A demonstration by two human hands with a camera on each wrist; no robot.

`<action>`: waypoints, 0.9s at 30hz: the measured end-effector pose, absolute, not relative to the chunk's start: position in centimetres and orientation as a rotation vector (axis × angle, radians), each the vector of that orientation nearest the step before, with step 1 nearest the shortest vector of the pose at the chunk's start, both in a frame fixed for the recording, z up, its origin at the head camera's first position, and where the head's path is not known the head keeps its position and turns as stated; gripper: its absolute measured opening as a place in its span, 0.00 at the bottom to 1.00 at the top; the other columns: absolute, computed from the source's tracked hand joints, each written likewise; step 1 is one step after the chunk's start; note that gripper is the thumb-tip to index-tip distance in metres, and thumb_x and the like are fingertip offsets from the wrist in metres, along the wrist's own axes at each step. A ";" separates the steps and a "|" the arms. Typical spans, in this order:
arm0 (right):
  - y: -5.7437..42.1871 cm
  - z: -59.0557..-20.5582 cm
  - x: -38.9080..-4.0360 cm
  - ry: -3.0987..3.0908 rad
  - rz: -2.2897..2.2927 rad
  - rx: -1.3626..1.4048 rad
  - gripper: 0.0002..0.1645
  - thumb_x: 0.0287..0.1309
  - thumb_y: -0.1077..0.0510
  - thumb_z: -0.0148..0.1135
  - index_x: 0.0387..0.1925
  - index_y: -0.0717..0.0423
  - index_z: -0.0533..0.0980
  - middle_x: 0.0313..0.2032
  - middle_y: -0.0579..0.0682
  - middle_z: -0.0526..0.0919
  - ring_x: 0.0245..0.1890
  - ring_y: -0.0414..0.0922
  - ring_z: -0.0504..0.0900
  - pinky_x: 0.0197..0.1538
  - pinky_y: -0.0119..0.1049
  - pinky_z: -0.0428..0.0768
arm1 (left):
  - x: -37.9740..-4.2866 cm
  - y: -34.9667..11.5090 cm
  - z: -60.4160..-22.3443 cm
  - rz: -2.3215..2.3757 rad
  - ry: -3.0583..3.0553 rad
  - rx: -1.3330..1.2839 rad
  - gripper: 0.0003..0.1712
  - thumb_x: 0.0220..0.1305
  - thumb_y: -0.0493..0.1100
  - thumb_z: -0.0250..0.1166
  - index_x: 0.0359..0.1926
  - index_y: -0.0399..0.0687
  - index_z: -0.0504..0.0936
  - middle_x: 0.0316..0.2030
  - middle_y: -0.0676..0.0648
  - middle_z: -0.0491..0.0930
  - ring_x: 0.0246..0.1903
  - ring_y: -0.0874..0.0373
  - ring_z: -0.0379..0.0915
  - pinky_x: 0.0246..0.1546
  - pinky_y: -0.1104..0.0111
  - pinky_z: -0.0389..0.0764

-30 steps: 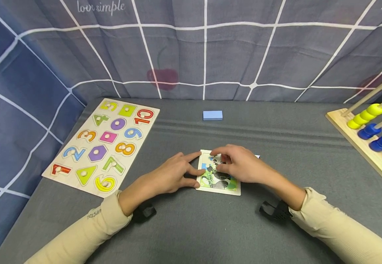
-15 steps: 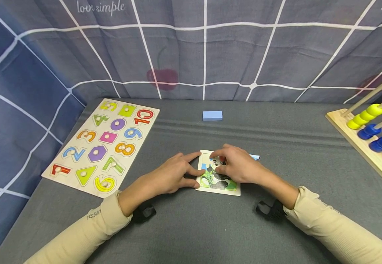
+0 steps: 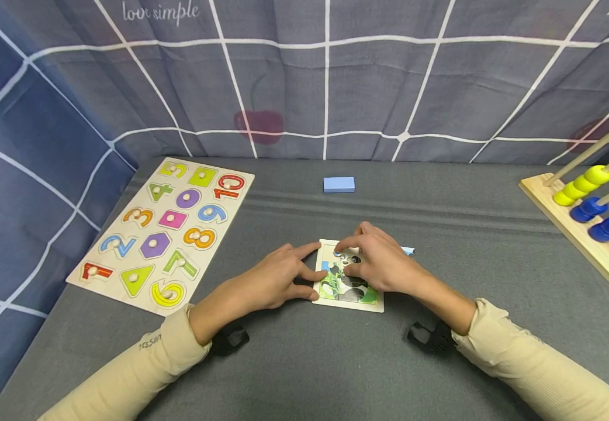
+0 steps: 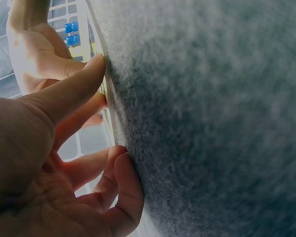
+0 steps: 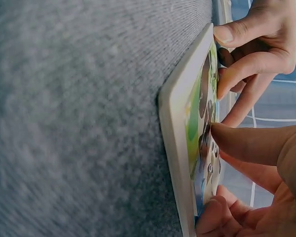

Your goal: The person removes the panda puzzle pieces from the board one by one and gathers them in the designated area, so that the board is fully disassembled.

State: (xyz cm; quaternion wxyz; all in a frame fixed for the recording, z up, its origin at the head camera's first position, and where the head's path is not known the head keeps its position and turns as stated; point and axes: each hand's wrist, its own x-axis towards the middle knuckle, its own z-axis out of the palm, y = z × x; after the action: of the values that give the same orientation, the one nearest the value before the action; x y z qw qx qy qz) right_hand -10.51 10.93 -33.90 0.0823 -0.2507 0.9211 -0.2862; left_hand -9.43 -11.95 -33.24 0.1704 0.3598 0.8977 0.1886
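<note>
Grey cloth underneath; one panda puzzle (image 3: 349, 304) lying flat on it, just below the frame's centre. Two hands on it. Left hand (image 3: 278, 276): fingers spread wide, tips against the puzzle's left edge, nothing in its grip. Right hand (image 3: 382, 262): fingers bent, thumb and forefinger set narrow about one panda-head piece (image 3: 352, 260) in the puzzle's upper part. One pale-blue scrap (image 3: 408, 251) shows behind the right hand (mostly hidden, cannot tell what it is).

Left of frame: one number board (image 3: 112, 287), fifteen knobbed pieces, ten numerals and five shapes. Upper middle: one blue block (image 3: 339, 185), well apart from the hands. Right edge: one wooden bead stand (image 3: 561, 217), cut off by the frame; one yellow stack, two blue (beads per stack hard to count). Two cream sleeves (image 3: 141, 362), two black wrist straps (image 3: 231, 339).
</note>
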 end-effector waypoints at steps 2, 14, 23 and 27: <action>11.0 -33.9 -10.5 2.754 -0.849 -0.755 0.21 0.49 0.62 0.75 0.48 0.53 0.84 0.36 0.50 0.73 0.32 0.45 0.67 0.36 0.40 0.66 | -9.4 -12.0 -33.2 0.540 2.546 1.021 0.24 0.59 0.51 0.71 0.57 0.52 0.84 0.72 0.38 0.60 0.52 0.43 0.70 0.56 0.52 0.68; 11.2 -34.1 -10.4 2.790 -0.885 -0.683 0.22 0.51 0.64 0.72 0.50 0.60 0.82 0.37 0.49 0.75 0.35 0.45 0.70 0.39 0.41 0.68 | -9.5 -12.1 -33.4 0.564 2.530 1.030 0.24 0.59 0.50 0.71 0.57 0.51 0.84 0.72 0.37 0.59 0.63 0.40 0.65 0.65 0.47 0.59; 11.8 -33.7 -10.5 2.731 -0.927 -0.702 0.19 0.53 0.64 0.70 0.49 0.55 0.83 0.32 0.47 0.74 0.33 0.45 0.71 0.36 0.41 0.69 | -9.5 -12.1 -33.4 0.559 2.537 1.012 0.24 0.59 0.51 0.71 0.57 0.52 0.84 0.72 0.38 0.59 0.51 0.43 0.69 0.58 0.52 0.66; 11.9 -33.6 -10.3 2.679 -0.930 -0.748 0.18 0.55 0.67 0.66 0.49 0.56 0.84 0.31 0.46 0.75 0.31 0.42 0.72 0.35 0.40 0.69 | -9.5 -12.1 -33.5 0.561 2.532 1.005 0.24 0.59 0.50 0.71 0.57 0.52 0.84 0.72 0.38 0.59 0.55 0.40 0.68 0.63 0.49 0.62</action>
State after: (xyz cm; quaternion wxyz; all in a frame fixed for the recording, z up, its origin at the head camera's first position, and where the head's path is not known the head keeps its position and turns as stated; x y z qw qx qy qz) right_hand -10.33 11.93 -33.60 0.1040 -0.2537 0.9085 -0.3154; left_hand -9.49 -12.06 -33.46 0.1789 0.3556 0.8956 0.1986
